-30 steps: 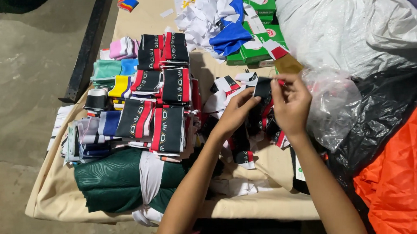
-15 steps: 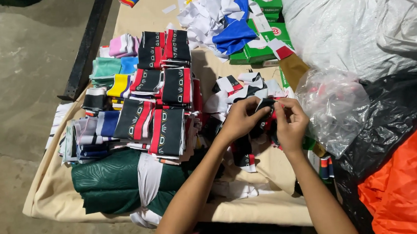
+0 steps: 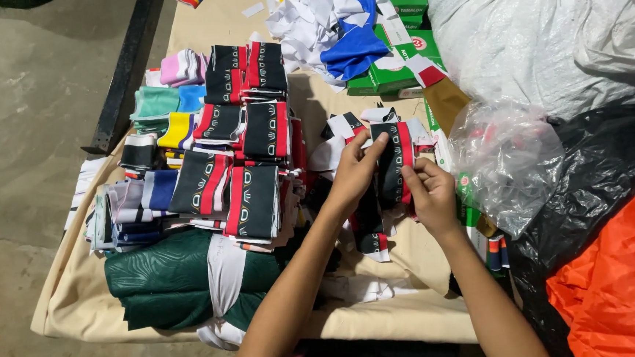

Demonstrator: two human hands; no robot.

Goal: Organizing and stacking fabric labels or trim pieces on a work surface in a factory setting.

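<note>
Item: black fabric band with red and white stripes (image 3: 392, 168), held upright between left hand (image 3: 352, 175) and right hand (image 3: 430, 197), fingers pinched on its edges, apparently for straightening; right of the stacked matching bands (image 3: 246, 157) on the beige-covered tabletop (image 3: 68, 304).

One head-worn camera looks steeply down, close over the cloth-covered table (image 3: 68, 304).

both forearms are bare to the bottom edge of the view, with no sleeve showing. the left hand (image 3: 352, 175) and right hand (image 3: 432, 196) are ungloved.
</note>
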